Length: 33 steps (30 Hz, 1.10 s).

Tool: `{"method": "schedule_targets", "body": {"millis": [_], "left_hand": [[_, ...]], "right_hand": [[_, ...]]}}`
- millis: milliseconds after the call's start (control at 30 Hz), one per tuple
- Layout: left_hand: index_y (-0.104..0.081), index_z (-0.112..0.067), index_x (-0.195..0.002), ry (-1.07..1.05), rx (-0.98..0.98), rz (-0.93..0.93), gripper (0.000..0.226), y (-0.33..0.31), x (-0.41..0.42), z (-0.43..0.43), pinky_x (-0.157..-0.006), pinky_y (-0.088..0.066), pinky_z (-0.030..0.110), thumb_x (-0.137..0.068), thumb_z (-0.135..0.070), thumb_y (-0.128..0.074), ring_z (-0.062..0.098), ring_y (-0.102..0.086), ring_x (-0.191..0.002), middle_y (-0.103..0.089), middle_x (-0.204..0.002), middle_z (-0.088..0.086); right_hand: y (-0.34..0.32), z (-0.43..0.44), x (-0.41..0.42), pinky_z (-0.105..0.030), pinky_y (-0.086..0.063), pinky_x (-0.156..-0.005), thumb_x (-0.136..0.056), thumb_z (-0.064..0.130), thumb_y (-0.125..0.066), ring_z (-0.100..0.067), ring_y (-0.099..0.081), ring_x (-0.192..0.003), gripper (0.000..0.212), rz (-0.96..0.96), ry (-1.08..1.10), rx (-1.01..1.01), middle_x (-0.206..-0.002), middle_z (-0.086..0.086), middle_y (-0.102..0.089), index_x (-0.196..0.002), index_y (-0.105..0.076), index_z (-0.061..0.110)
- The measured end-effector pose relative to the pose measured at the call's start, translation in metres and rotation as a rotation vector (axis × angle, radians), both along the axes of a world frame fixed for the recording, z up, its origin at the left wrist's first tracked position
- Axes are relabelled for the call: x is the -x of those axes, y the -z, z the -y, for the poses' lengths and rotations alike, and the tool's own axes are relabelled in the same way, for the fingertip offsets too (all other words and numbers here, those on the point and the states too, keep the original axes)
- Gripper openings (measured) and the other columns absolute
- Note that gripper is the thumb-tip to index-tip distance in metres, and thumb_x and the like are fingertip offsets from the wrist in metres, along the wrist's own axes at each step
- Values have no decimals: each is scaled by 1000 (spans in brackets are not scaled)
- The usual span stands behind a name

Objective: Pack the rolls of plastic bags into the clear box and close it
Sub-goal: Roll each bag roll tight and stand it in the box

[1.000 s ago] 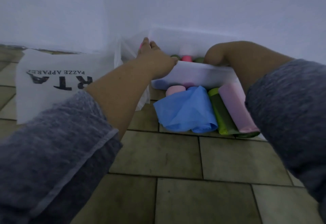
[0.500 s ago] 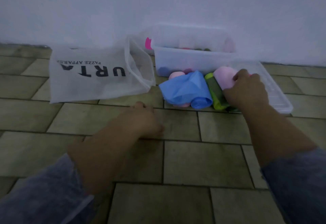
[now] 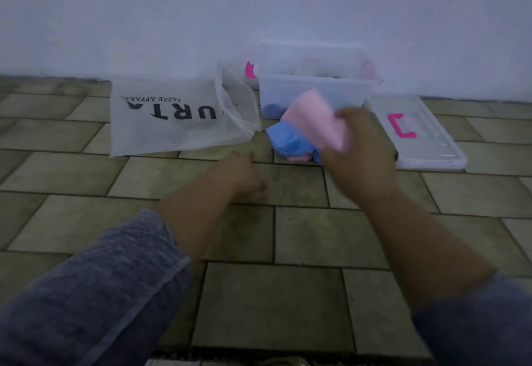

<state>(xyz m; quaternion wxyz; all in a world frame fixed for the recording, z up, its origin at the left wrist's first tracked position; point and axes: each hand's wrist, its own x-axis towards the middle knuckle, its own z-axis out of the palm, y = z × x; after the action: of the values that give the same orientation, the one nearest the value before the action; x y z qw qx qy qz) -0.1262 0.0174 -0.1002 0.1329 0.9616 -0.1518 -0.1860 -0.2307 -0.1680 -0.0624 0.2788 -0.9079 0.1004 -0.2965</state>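
In the foreground, floor: grey-green tiles of the floor [image 3: 273, 302] run up to a pale wall [image 3: 259, 5].
Left grip: at centre frame, the left grip [image 3: 239, 174] rests on a tile with its fingers loosely bent and nothing in it.
Right grip: right of centre, the right grip [image 3: 359, 152] has its fingers wrapped round a pink roll [image 3: 316, 118], which is blurred and held clear of the floor in front of the box's near wall.
Loose rolls: just left of that hand a blue roll [image 3: 288, 141], partly unwound, lies on the floor with a second pink roll [image 3: 299, 158] at its near edge. Anything behind the hand is hidden.
Lid: at the right, the lid [image 3: 426, 152] lies flat on the floor beside the box, unfitted, with a pink clasp [image 3: 400, 126] on it.
White bag: left of centre, a lettered white bag [image 3: 172, 118] lies flat, its mouth towards the box.
Clear box: at upper centre against the wall, the clear box [image 3: 288, 92] stands open. A dark blue shape [image 3: 272, 109] shows low through its near wall, and other contents are too faint to name.
Progress: apparently part-way, with something already inside, one roll in hand, at least two on the floor and closing not yet begun.
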Motion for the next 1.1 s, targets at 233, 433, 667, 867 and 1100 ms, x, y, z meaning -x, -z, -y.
{"method": "schedule_targets", "body": {"millis": [233,433,667,867,1100], "left_hand": [[-57,-31,-98,-211,716,365,23,-40,13,-29,-64,-37,17,-81,-16,-60,5,-56,-82,-61,-98,-12],[-58,-38,-110,412,156,-43,34,-30,51,-16,-73,-34,19,-78,-36,-68,1,-46,-94,-52,-111,-14],[-57,-29,-114,290,117,-45,28,-17,46,-16,-80,-39,27,-87,-38,-59,9,-51,-96,-60,-120,-3],[-55,-19,-121,6,-98,67,53,-17,44,-13,-78,-39,33,-88,-59,-43,24,-52,-105,-53,-121,11],[-45,-15,-130,-295,266,-200,58,-20,46,-5,-71,-53,34,-88,-55,-48,25,-67,-82,-55,-107,8]], "right_hand": [[56,-38,43,-38,-33,-89,-67,36,-61,-21,-55,-107,52,-364,-278,340,-114,5,-62,-118,-53,30],[53,-33,40,-35,-27,-89,-64,42,-60,-17,-55,-104,48,-417,-246,319,-107,8,-62,-110,-53,32],[45,-25,37,-36,-25,-99,-78,45,-59,-12,-49,-116,46,-481,-296,237,-124,13,-57,-122,-52,37],[30,-23,20,-40,-34,-94,-79,55,-52,-15,-50,-109,40,-596,-331,355,-114,9,-57,-116,-55,37],[21,-24,4,-34,-43,-86,-81,48,-59,-19,-56,-106,44,-716,-360,332,-120,4,-62,-122,-52,34]]}}
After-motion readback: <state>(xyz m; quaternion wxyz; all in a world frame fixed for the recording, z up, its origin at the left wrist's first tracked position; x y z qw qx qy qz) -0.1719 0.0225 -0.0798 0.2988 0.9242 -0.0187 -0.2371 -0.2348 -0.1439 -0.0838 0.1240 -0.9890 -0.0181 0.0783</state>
